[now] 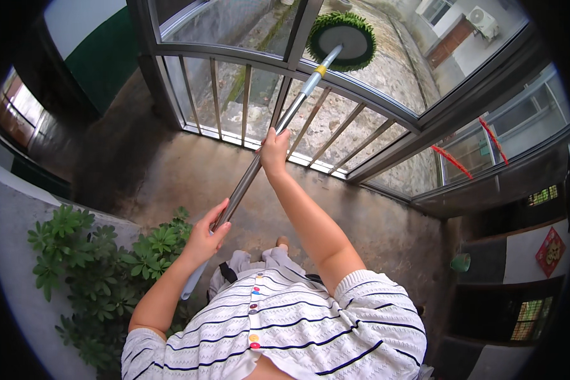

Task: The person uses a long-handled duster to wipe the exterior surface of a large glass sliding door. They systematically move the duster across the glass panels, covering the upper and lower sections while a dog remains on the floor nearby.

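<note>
A long-handled mop [246, 180] slants up and away from me across the middle of the view. Its round head [343, 39], fringed in green with a grey disc at the centre, is raised against the window glass above the railing. My right hand [275, 152] is wrapped round the metal pole about halfway up. Lower down, my left hand [208, 235] has its thumb and fingers round the pole near its pale grip end [194, 282]. A yellow collar [322, 69] joins the pole to the head.
Metal bars [246, 104] run along the lower part of the framed windows [228, 47]. A leafy green plant [95, 253] grows close on my left beside a pale wall [19, 253]. Red strips [453, 162] hang on the window at right. A green pot [460, 262] is at the right.
</note>
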`<state>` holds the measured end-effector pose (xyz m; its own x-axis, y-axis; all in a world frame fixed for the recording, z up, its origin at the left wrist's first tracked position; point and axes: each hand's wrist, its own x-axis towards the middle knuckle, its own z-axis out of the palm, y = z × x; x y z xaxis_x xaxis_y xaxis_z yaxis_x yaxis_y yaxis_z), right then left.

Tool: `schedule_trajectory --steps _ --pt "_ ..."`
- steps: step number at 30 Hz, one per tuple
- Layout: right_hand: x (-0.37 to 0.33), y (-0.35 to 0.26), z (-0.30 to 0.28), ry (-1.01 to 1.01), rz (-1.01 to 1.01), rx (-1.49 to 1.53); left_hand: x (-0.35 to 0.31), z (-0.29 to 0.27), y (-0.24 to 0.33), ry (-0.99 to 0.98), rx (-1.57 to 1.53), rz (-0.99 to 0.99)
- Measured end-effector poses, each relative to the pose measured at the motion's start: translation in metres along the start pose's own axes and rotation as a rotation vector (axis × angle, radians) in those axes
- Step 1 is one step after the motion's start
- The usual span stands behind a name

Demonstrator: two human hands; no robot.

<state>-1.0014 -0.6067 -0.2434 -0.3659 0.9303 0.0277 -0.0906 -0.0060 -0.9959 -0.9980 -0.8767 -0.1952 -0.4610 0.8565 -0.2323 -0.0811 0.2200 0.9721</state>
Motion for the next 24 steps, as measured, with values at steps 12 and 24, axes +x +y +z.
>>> schedule_trajectory --steps 12,24 --pt "0.000 0.046 -0.013 -0.004 0.142 0.067 0.009 0.008 -0.025 0.059 0.242 0.014" --pt "0.006 0.041 -0.061 0.099 0.153 0.285 0.025 0.041 -0.014 0.047 0.536 0.256"
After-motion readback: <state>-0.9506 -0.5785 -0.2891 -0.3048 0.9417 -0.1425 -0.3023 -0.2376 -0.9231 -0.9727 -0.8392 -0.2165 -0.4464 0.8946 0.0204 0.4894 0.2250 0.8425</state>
